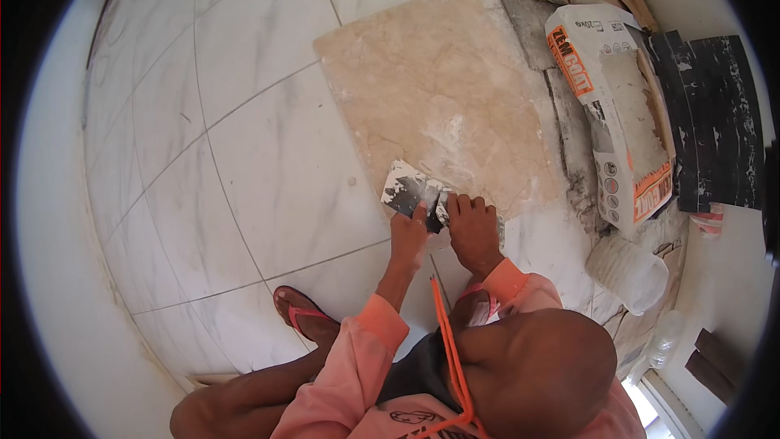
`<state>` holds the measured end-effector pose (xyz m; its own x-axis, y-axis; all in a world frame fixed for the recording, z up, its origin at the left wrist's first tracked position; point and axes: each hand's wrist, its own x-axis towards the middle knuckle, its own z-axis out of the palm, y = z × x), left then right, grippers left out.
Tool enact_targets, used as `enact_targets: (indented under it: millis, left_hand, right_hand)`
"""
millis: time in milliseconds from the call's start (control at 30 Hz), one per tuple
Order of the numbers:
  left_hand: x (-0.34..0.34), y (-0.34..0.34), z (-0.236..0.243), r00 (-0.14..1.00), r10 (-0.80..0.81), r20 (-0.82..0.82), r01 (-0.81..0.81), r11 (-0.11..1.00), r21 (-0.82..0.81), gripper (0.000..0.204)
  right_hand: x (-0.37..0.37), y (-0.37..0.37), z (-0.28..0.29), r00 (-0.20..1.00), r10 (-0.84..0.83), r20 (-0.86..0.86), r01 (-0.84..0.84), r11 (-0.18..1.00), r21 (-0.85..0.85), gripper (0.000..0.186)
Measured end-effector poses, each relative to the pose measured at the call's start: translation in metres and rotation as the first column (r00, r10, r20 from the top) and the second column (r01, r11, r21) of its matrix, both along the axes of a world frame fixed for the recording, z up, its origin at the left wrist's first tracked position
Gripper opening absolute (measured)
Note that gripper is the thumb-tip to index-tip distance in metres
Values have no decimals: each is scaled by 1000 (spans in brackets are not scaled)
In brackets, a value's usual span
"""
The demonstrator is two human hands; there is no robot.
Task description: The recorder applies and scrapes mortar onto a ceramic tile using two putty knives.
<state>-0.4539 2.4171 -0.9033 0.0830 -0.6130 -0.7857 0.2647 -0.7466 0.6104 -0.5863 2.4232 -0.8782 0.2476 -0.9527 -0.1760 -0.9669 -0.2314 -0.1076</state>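
My left hand [409, 234] is closed on the near edge of a flat black plate [413, 193], its thumb lying on top. Dried white compound is smeared over the plate's surface. Right beside it, my right hand [474, 232] is closed with its knuckles up, at a whitish smeared edge that meets the plate. What the right fingers grip is mostly hidden under them. Both hands are over the near edge of a beige marbled slab [431, 73], which has a patch of white powder [449, 134] on it.
White marbled floor tiles [260, 154] surround the slab. To the right stand an opened white and orange bag [605, 126], black strips [715, 122] and a whitish round container [630, 272]. A clear plastic bottle [666, 337] is by the right wall. My sandalled foot [305, 315] rests near the hands.
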Motion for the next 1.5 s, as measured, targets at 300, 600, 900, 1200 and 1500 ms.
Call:
enact_targets:
  millis: [300,600,900,1200,1500]
  left_hand:
    - [6,-2,0,998,2,-62,-5,999,-43,19]
    - [3,0,-2,990,54,-128,-62,996,-59,22]
    - [2,-2,1,984,80,-161,-88,995,-41,19]
    - [12,9,-20,961,-50,-272,41,998,-40,19]
    - [8,16,-25,953,17,-302,-48,994,-95,22]
  right_hand:
    - [-3,18,-2,997,35,-72,-36,999,-19,48]
    - [-6,17,3,998,42,-46,-41,999,27,48]
    - [-16,6,5,999,18,-31,-16,998,67,59]
    - [3,-9,8,995,92,48,-93,996,0,47]
    - [11,-26,6,994,106,16,-107,994,24,41]
